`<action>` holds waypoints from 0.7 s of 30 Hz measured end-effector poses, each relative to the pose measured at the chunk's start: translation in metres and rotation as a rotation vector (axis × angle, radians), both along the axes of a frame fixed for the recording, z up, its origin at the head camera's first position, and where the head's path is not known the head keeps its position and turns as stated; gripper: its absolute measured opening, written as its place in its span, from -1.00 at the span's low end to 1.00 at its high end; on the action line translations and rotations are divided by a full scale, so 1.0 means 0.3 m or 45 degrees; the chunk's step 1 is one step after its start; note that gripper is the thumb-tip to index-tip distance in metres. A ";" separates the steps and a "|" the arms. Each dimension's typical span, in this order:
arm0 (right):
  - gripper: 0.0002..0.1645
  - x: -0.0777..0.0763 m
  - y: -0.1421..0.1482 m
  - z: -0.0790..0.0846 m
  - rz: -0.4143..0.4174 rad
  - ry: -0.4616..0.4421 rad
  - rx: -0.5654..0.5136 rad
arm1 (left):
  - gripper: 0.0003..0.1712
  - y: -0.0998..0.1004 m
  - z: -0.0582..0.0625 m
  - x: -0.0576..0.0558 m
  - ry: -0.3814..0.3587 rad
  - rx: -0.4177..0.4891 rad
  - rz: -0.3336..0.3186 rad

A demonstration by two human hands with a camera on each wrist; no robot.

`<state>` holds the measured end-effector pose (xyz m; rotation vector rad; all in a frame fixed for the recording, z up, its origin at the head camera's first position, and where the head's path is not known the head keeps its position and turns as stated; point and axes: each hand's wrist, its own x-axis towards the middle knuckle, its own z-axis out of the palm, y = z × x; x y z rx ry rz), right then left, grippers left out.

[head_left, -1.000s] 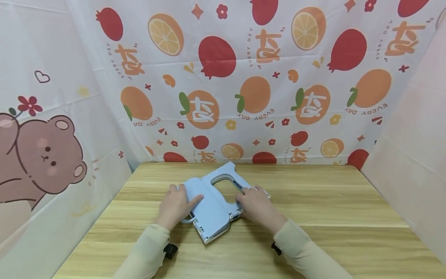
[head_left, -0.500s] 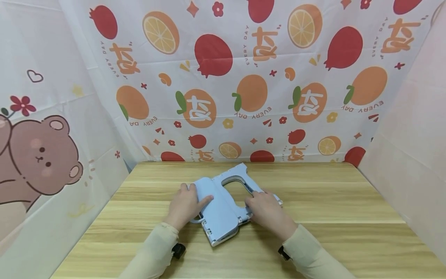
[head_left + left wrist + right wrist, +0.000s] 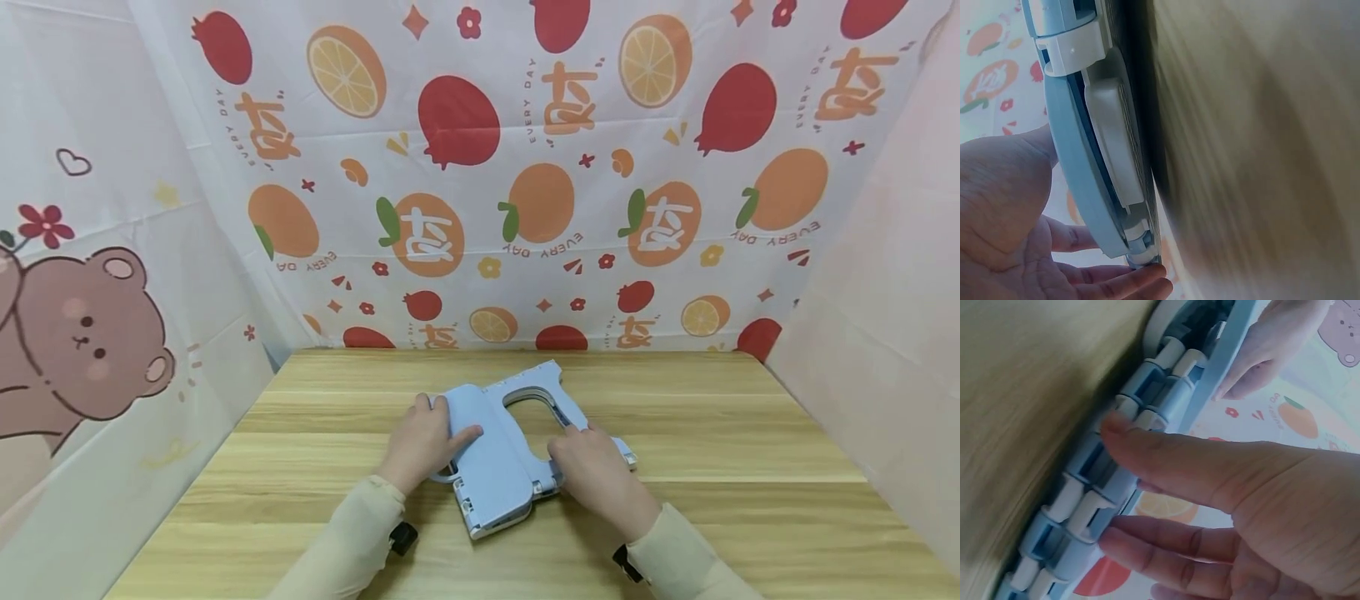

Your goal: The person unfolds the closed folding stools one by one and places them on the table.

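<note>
A light blue folding plastic seat (image 3: 491,475), with a large rounded opening and white hinges, lies turned at a slant on the table in the head view. My left hand (image 3: 420,442) grips its left side, thumb across the solid panel and fingers at the outer edge. On the right, my right hand (image 3: 596,475) grips the frame beside the opening. A row of blue and white hinge knuckles (image 3: 1088,487) shows in the right wrist view, pinched between thumb and fingers. The left wrist view shows the seat's side (image 3: 1079,156) with a white inner part.
The seat is on a wood-grain table (image 3: 712,433). A fruit-print curtain (image 3: 495,208) hangs along its back edge, with pale cloth at both sides, the left one showing a bear (image 3: 97,333). Black straps (image 3: 403,538) circle both wrists.
Both hands and the seat have shifted to the right and slightly nearer in the head view, with the grips kept. The camera view has also shifted a little.
</note>
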<state>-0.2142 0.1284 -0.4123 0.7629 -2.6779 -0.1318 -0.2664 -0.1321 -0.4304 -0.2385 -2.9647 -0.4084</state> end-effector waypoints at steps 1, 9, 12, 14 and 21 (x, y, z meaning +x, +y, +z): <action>-0.64 0.004 0.002 0.001 -0.005 0.007 0.008 | 0.00 0.006 0.002 0.000 -0.003 -0.002 -0.008; -0.51 0.046 0.011 0.011 -0.104 -0.069 0.084 | -0.03 0.045 0.002 -0.010 -0.028 0.010 -0.106; -0.49 0.061 0.017 0.014 -0.138 -0.107 0.075 | -0.08 0.055 -0.001 -0.015 -0.004 0.011 -0.177; -0.48 0.069 0.022 0.014 -0.152 -0.115 0.060 | -0.09 0.061 0.001 -0.018 0.006 0.019 -0.212; -0.44 0.097 0.028 0.015 -0.171 -0.134 0.070 | -0.02 0.073 0.010 -0.033 -0.059 0.071 -0.258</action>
